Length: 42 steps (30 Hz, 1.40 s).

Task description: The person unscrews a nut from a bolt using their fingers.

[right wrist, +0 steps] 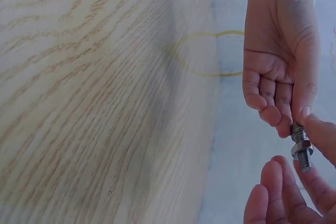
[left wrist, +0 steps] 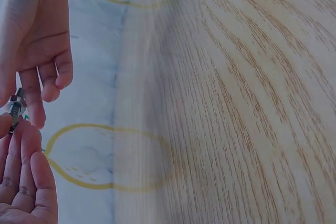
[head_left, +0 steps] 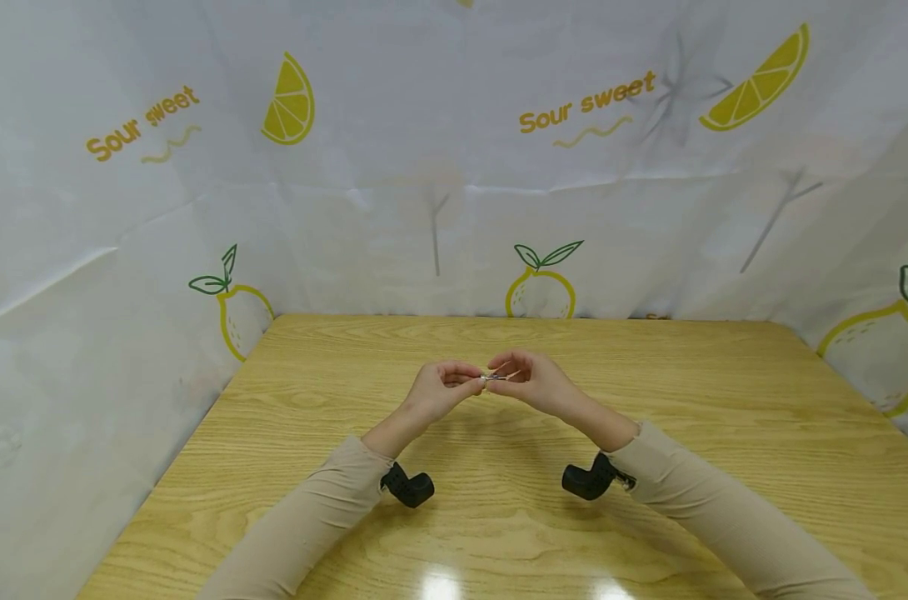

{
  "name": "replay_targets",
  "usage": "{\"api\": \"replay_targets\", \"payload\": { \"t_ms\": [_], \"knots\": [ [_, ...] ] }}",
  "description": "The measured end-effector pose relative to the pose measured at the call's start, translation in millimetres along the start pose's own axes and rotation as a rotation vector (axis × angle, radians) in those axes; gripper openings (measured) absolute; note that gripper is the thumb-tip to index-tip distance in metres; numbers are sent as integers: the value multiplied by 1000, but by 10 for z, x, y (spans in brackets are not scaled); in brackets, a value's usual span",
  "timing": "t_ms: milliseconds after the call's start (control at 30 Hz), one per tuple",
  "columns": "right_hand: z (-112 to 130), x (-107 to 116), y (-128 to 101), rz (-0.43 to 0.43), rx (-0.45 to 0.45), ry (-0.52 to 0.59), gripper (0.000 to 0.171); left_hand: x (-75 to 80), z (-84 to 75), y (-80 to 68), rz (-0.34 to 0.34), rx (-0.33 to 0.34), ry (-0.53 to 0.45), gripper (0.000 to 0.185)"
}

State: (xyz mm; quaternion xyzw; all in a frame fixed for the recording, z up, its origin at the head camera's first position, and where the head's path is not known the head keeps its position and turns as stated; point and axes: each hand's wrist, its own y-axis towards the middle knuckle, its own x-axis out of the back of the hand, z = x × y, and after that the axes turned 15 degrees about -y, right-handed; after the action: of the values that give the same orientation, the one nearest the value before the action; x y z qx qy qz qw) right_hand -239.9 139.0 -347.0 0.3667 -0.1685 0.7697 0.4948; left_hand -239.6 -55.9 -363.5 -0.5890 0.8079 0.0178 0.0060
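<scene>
A small metal bolt (head_left: pixel 491 377) with a nut on its thread is held up above the table between the two hands. My left hand (head_left: pixel 442 392) pinches the head end of this bolt between thumb and fingertips. In the right wrist view the nut (right wrist: pixel 302 147) sits partway along the thread, and the threaded end points toward the right hand. My right hand (head_left: pixel 540 385) surrounds that end with bent fingers; its thumb is near the nut. A gap shows between its index finger and the bolt (left wrist: pixel 16 109) in the left wrist view.
A wood-grain table (head_left: pixel 499 517) lies beneath both hands. White cloth (head_left: pixel 394 233) printed with lemons hangs behind it and along the sides. Each wrist carries a black camera mount (head_left: pixel 409 486), below the beige sleeves (head_left: pixel 311 517).
</scene>
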Motion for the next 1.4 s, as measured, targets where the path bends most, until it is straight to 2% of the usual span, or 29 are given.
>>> {"api": "replay_targets", "payload": {
  "t_ms": [267, 433, 567, 833, 967, 1100, 1400],
  "knots": [
    [6, 1, -3, 52, -53, -21, 33, 10, 5, -2, 0, 1, 13, 25],
    [-15, -11, 3, 15, -7, -8, 28, 16, 20, 8, 0, 3, 9, 25],
    [-12, -5, -1, 8, 4, 9, 33, 20, 22, 13, 7, 8, 5, 25],
    [27, 5, -4, 48, -7, -5, 46, 16, 1, -6, 1, 13, 11, 26],
    [35, 2, -10, 34, -27, -1, 35, 15, 2, -7, -2, 17, 5, 28],
    [25, -1, -6, 8, 5, 2, 28, 13, 7, 1, -6, 16, 4, 27],
    [14, 18, -4, 26, 0, 15, 42, 18, 19, 15, -10, 23, 15, 26]
  ]
}}
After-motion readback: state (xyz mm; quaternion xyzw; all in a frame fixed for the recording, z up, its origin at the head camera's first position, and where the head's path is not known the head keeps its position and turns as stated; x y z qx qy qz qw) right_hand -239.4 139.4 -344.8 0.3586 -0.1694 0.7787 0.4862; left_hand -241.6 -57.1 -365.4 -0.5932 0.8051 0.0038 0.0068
